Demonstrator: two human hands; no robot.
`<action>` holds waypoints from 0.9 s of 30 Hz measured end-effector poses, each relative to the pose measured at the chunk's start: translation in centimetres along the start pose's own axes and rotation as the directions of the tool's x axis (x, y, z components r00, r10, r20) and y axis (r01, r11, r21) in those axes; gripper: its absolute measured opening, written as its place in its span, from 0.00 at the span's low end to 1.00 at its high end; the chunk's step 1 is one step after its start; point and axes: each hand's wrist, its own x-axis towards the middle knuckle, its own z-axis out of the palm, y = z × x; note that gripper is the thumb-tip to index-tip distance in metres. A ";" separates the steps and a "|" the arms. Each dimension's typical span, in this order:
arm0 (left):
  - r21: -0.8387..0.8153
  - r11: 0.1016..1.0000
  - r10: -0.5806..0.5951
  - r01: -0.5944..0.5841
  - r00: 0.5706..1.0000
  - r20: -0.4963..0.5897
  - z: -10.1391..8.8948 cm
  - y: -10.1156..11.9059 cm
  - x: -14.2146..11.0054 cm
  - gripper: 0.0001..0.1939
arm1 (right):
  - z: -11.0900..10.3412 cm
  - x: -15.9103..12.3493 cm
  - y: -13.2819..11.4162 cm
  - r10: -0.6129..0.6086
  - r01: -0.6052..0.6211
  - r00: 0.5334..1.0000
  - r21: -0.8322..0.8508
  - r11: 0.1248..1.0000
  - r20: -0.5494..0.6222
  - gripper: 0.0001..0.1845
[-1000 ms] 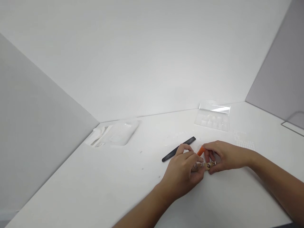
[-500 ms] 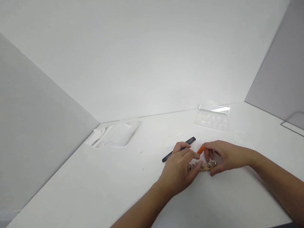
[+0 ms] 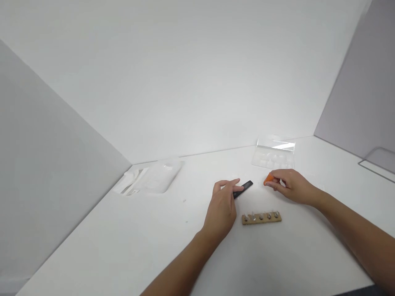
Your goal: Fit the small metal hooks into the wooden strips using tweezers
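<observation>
My right hand (image 3: 290, 186) pinches a small orange tube-like piece (image 3: 268, 179) between thumb and fingers, just above the table. My left hand (image 3: 222, 201) reaches over a black nail file (image 3: 245, 188), its fingers apart and lying across the file. The hand hides the file's lower part, and the thumb does not show clearly. In front of both hands a tan strip (image 3: 262, 220) lies untouched, with several clear nail tips standing in a row on small metal holders.
At the back right lies a clear plastic case (image 3: 273, 158) with whitish pieces in its compartments. Clear and white plastic packaging (image 3: 154, 176) lies at the back left. A clear frame-like object (image 3: 376, 164) stands by the right wall. Tiny bits (image 3: 184, 200) dot the table.
Both hands have left the tan strip, which is now fully visible. My right hand has moved back with the orange piece. My left hand has shifted left onto the nail file.
</observation>
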 end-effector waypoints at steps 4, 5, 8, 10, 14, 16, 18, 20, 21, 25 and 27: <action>0.031 0.999 -0.030 0.030 1.000 0.003 0.0 -0.6 0.0 0.32 | -0.3 0.1 0.7 0.076 -0.086 0.994 -0.122 0.989 -0.084 0.18; 0.045 0.998 -0.036 0.036 0.999 0.008 0.0 -0.6 0.1 0.30 | -0.4 0.1 0.8 0.091 -0.103 0.991 -0.133 0.986 -0.094 0.18; 0.116 0.993 -0.022 0.021 1.000 0.014 -0.1 -0.8 0.2 0.17 | -0.5 0.1 1.2 0.120 -0.135 0.986 -0.126 0.983 -0.118 0.15; 0.169 0.986 0.003 -0.006 1.000 0.017 -0.2 -0.9 0.2 0.12 | -0.5 0.1 1.4 0.135 -0.149 0.982 -0.103 0.983 -0.133 0.15; 0.234 0.972 0.034 -0.034 0.999 0.006 -0.3 -1.1 0.3 0.09 | -0.5 0.1 1.8 0.163 -0.174 0.979 -0.086 0.981 -0.122 0.15; 0.253 0.966 0.044 -0.042 0.999 -0.005 -0.3 -1.2 0.3 0.09 | -0.6 0.2 2.0 0.175 -0.187 0.978 -0.115 0.976 -0.112 0.14; 0.274 0.961 0.046 -0.041 0.999 -0.012 -0.3 -1.2 0.3 0.09 | -0.8 0.3 2.3 0.172 -0.190 0.978 -0.154 0.970 -0.118 0.14; 0.293 0.956 0.036 -0.032 0.999 -0.008 -0.2 -1.2 0.3 0.08 | -1.1 0.3 2.7 0.178 -0.200 0.974 -0.170 0.965 -0.138 0.15; 0.300 0.953 0.028 -0.026 1.000 -0.002 -0.2 -1.2 0.2 0.08 | -1.2 0.3 2.9 0.191 -0.216 0.970 -0.167 0.962 -0.150 0.15; 0.343 0.939 -0.033 0.026 0.999 0.014 -0.3 -1.0 0.2 0.07 | -1.6 0.4 3.6 0.243 -0.266 0.958 -0.161 0.950 -0.152 0.16; 0.375 0.925 -0.071 0.059 0.997 0.016 -0.3 -0.8 0.1 0.07 | -1.4 0.4 3.8 0.216 -0.240 0.965 -0.163 0.957 -0.149 0.13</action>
